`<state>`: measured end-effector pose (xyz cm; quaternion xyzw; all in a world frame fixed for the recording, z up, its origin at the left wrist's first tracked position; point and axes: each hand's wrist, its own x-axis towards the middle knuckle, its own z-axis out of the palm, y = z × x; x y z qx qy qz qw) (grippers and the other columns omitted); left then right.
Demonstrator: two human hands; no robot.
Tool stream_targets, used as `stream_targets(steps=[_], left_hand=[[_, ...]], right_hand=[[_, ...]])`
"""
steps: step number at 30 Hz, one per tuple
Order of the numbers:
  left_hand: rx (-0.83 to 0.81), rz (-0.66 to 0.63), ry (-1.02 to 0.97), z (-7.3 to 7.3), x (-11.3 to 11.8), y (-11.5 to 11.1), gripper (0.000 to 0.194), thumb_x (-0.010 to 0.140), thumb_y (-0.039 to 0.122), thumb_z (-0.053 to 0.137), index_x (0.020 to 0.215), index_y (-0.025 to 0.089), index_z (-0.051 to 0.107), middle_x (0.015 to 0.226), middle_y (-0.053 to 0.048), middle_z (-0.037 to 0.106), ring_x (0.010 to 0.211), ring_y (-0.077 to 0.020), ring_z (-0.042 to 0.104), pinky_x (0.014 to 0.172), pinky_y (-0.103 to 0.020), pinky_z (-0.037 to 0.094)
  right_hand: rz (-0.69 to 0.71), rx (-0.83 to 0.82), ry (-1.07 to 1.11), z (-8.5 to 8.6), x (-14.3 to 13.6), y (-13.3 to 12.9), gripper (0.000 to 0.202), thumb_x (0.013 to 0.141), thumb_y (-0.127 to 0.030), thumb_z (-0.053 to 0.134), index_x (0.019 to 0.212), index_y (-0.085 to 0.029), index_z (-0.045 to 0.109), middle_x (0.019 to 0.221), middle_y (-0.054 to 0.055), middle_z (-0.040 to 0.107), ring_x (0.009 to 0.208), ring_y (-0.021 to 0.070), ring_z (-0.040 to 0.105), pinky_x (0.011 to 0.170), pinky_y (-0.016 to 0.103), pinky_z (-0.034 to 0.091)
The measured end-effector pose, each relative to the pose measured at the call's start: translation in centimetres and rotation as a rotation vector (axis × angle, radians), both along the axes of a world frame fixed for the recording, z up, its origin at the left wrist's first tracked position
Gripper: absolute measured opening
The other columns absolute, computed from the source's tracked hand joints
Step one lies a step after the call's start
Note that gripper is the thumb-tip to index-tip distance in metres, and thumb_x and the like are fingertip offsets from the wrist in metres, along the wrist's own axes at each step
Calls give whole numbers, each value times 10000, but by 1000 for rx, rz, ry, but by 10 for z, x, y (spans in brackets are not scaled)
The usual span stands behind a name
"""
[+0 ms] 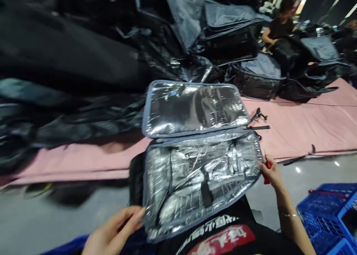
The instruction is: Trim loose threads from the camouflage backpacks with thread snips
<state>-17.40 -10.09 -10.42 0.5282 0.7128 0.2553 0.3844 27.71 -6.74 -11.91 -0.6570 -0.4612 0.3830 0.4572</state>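
Observation:
In front of me an insulated bag (pixel 189 165) lies open, its silver foil lining showing and its clear-windowed lid (pixel 195 108) folded back onto the table. A black strap (pixel 206 192) lies inside it. My left hand (pixel 115 229) pinches the bag's near left corner between thumb and fingers. At the right edge, my right hand (pixel 272 173) grips the rim and also keeps hold of a small red-handled tool (pixel 267 175), mostly covered by the fingers. Its kind cannot be made out. The near side of the bag rests close to my body.
A pink-covered table (pixel 295 126) runs across the view. Black bags with grey linings (pixel 231 39) are heaped along its far side. Blue plastic crates (pixel 326 214) stand at the lower right. Another person (pixel 281 28) handles a black bag at the far right.

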Motion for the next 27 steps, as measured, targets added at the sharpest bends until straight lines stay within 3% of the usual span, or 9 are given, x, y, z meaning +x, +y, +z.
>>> stream_targets(steps=[3,10,14,17,20,22,27], left_hand=[[-64,43,-165,-1,-1,0,564,501,732,622,644,187,647,603,-8,633,572,-160,582,564,-225,499],[3,91,-259,-12,-4,-5,401,572,591,680,622,194,645,551,-7,570,536,-143,516,523,-216,442],[-14,104,-297,-4,-1,-5,380,567,560,701,621,189,644,553,-11,565,546,-147,514,534,-228,443],[29,183,-329,9,0,2,397,536,564,718,649,190,646,622,-25,600,590,-166,545,556,-247,467],[125,270,-325,25,1,21,433,541,582,703,714,189,652,681,-30,621,600,-170,562,576,-264,481],[186,266,-311,34,3,42,459,555,587,690,767,181,654,726,-38,636,633,-177,581,612,-271,486],[370,287,-300,49,13,114,514,631,614,598,890,170,607,846,-51,644,759,-193,605,694,-285,489]], right_hand=[[16,-2,10,-5,6,-1,372,712,-394,666,670,-208,346,588,-73,314,513,82,285,457,195,268],[-6,-61,52,-11,10,-2,358,675,-431,701,704,-200,429,596,-54,388,507,89,348,441,205,319],[-17,-64,42,-8,9,-5,331,660,-423,706,738,-194,480,627,-35,448,530,102,406,469,214,368],[95,-92,-50,7,5,-6,305,654,-423,703,715,-191,514,623,-25,462,551,117,439,502,228,408],[196,-137,-86,23,1,-4,356,620,-472,715,634,-197,489,570,-37,412,513,116,413,465,232,401],[162,-153,-67,26,2,-1,420,605,-537,706,598,-203,451,550,-44,376,483,109,380,425,228,373],[17,-153,133,7,16,14,495,665,-624,633,576,-214,372,528,-59,289,426,95,284,382,230,274]])
